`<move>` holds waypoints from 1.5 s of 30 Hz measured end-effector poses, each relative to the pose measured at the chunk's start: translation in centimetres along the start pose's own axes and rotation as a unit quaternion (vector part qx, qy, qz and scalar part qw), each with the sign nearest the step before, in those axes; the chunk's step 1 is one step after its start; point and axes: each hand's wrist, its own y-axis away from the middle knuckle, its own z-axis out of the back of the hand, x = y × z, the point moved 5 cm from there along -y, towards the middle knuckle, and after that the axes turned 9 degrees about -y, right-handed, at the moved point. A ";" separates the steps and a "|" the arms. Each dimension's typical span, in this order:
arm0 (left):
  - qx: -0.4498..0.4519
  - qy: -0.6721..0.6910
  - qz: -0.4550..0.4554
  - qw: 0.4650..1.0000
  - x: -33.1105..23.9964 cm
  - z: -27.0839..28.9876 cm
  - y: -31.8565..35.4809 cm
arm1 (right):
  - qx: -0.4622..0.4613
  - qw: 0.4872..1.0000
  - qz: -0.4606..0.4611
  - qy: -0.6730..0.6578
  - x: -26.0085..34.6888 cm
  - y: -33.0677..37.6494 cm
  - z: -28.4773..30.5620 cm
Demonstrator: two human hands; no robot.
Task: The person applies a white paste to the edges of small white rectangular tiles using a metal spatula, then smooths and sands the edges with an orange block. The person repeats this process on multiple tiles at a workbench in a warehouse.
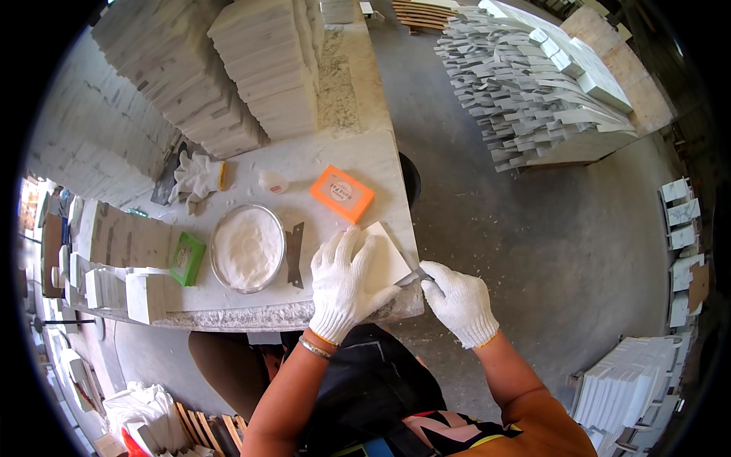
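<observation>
A square white tile (387, 255) lies near the right front corner of the stone-topped table. Across its left part rests my left hand (343, 278) in a white knit glove, fingers spread over it and thumb by its near edge, holding it down. My right hand (459, 299), gloved too, is closed around a scraper (413, 277) whose flat metal blade meets the tile's right edge; the glove hides its handle. Left of my left hand lies a thin metal plate with notched ends (295, 255). Behind the tile sits an orange rectangular block (342, 193).
A clear round bowl (247, 248) holds white powder or paste. Around it are a green block (186, 259), a small whitish rounded piece (272, 181) and a loose glove (199, 179). Tall tile stacks (263, 61) stand behind; more stone strips (525, 99) are piled across the floor.
</observation>
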 end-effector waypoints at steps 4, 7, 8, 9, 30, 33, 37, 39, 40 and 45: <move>-0.004 -0.006 -0.004 1.000 0.1 -0.1 0.2 | 0.006 1.000 0.015 0.001 0.3 0.1 -0.1; -0.005 -0.008 -0.004 1.000 0.2 -0.3 0.2 | -0.001 0.999 0.041 0.012 0.4 0.3 -0.5; -0.004 -0.008 -0.004 1.000 0.2 -0.3 0.2 | -0.005 0.998 0.054 0.018 0.4 0.3 -0.6; -0.002 -0.008 -0.003 1.000 0.2 -0.4 0.2 | -0.006 0.998 0.059 0.020 0.3 0.3 -0.7; 0.006 -0.009 0.010 1.000 -0.2 0.0 -0.3 | 0.023 0.996 0.087 -0.012 -0.3 0.2 -0.7; -0.011 -0.006 0.004 1.000 0.0 -0.2 -0.1 | 0.001 0.993 0.118 -0.028 -0.7 0.1 -1.0; -0.002 -0.008 0.008 1.000 -0.2 -0.1 -0.2 | -0.004 0.995 0.098 -0.031 -0.7 0.2 -1.7; -0.002 -0.008 0.007 1.000 -0.2 -0.1 -0.1 | -0.009 0.996 0.089 -0.025 -0.8 0.5 -2.2; -0.002 -0.009 0.007 1.000 -0.2 -0.2 -0.1 | -0.018 0.995 0.091 -0.026 -1.0 0.5 -2.7; -0.004 -0.017 0.003 1.000 -0.1 -0.4 0.0 | -0.034 0.996 0.078 -0.005 -1.6 1.0 -3.4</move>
